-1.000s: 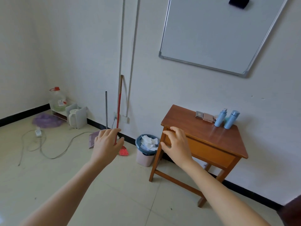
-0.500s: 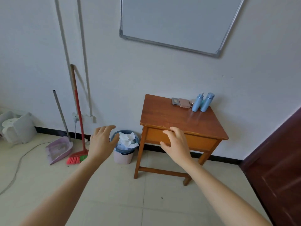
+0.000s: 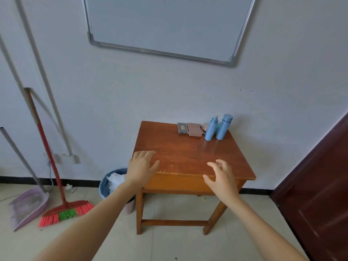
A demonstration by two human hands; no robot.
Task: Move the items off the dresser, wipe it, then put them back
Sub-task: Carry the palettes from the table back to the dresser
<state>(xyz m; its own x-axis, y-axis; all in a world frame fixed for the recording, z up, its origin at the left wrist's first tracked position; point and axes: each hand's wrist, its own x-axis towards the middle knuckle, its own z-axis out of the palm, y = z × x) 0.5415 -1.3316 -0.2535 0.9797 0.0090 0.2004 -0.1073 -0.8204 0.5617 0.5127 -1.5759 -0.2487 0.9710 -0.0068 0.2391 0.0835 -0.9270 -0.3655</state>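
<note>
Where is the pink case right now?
Head view: the pink case lies along the back edge of the dresser top, with the grey case on its left and the blue pump bottle to its right.

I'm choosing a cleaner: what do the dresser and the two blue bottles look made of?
Dresser: apparently wood, reddish glossy varnish; grain, scratches and sheen show. Pump bottle and capped bottle: probably plastic, smooth pale blue; coated metal is possible.
</note>
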